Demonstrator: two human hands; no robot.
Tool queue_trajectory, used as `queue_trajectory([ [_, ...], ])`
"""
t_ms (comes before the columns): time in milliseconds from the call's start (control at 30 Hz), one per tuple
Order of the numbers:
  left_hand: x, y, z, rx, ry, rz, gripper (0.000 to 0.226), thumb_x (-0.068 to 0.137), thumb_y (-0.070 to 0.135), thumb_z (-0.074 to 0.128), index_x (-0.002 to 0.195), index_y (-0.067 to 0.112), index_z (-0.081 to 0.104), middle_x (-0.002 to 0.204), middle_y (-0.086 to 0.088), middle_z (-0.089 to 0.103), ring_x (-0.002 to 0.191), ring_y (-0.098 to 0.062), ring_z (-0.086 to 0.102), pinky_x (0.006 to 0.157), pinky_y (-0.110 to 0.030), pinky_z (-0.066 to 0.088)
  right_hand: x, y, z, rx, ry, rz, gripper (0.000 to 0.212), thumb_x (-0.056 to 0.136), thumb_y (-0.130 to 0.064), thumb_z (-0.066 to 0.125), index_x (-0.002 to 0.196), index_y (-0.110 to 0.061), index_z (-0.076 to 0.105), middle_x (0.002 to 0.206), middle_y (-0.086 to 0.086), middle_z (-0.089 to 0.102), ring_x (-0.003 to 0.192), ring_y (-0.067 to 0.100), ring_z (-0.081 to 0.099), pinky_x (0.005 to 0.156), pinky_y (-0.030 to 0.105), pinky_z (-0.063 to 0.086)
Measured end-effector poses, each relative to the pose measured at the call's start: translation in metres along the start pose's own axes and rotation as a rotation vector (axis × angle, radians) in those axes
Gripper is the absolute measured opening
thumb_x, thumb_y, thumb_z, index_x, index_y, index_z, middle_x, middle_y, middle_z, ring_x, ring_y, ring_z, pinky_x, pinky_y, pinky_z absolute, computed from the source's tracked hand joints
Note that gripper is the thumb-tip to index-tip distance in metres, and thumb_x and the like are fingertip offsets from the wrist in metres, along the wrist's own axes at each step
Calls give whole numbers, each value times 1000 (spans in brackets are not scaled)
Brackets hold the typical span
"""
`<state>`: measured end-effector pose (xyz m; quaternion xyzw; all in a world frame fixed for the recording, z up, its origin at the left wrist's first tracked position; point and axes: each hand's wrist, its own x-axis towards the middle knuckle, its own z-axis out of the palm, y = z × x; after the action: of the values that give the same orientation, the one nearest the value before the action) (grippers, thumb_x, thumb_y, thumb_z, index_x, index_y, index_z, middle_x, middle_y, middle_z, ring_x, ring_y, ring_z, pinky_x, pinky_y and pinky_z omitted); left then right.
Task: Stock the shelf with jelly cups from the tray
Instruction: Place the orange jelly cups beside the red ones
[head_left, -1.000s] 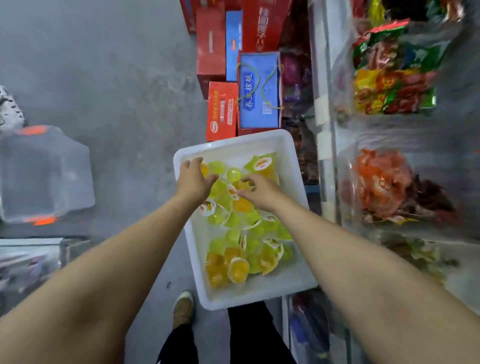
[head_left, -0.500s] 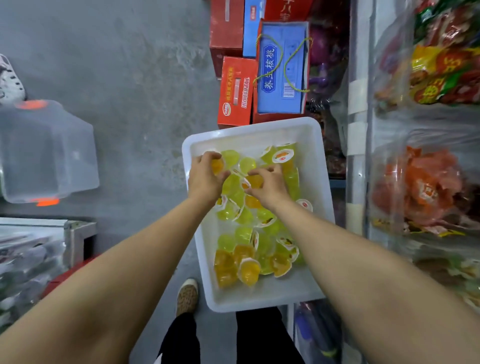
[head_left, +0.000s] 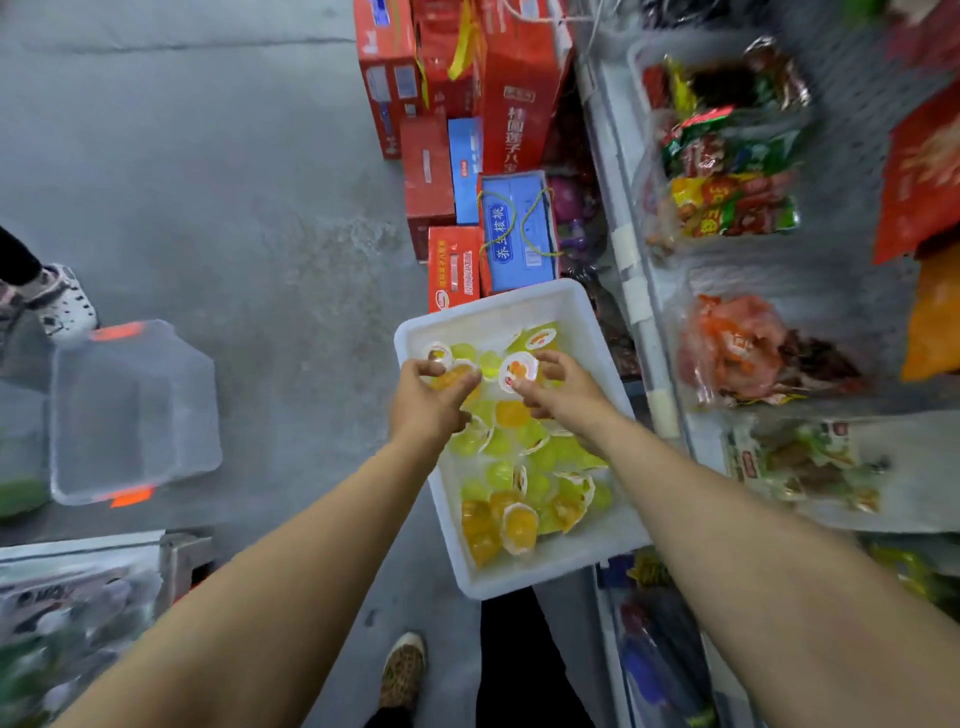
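My left hand (head_left: 426, 405) and right hand (head_left: 563, 392) each pinch small translucent orange jelly cups (head_left: 517, 370) over white plastic tray (head_left: 597, 564), centre frame; tray mostly full, shelving barely begun.

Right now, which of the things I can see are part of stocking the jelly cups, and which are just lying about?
Part of the job:
white tray
jelly cups in it
left hand, holding an orange cup
right hand, holding a lidded cup
shelf on the right

Just lying about:
red and blue cartons
clear plastic bin
snack bags
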<state>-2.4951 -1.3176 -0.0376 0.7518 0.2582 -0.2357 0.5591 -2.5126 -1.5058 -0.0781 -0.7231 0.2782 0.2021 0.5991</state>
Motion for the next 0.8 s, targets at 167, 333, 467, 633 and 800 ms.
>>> queue_trajectory([
  [167,-85,24,-29,-26,-41,153,48,72,56,78,104,24,60,93,4,69,82,-14,67,73,-30,54,-106,-36,-7,124,132,-86,53,84,-35,79,129,-17,60,124,8,61,69,14,66,56,25,51],
  [333,-185,51,-47,-166,-289,334,39,83,35,77,116,24,58,90,-5,67,69,-17,62,65,-31,55,-233,-81,-32,132,452,-258,41,83,-40,78,109,-17,57,94,-1,65,46,10,55,40,21,37],
  [467,-266,81,-47,-205,-456,498,29,85,25,76,103,24,54,93,-7,65,77,-19,63,67,-32,54,-340,-115,-61,104,704,-362,45,85,-56,70,104,-16,58,88,-3,65,45,7,58,43,25,42],
  [633,-367,110,-21,-212,-574,697,43,83,29,78,113,18,50,108,-5,60,94,-22,65,73,-36,58,-464,-143,-101,43,955,-523,40,83,-64,66,93,-25,61,89,-12,64,79,5,59,63,23,42],
  [800,-467,118,15,-257,-732,802,47,84,26,77,120,17,49,105,-2,64,91,-16,66,80,-42,60,-560,-148,-152,102,1159,-681,46,79,-58,73,94,-16,64,89,-5,65,80,11,60,73,31,48],
])
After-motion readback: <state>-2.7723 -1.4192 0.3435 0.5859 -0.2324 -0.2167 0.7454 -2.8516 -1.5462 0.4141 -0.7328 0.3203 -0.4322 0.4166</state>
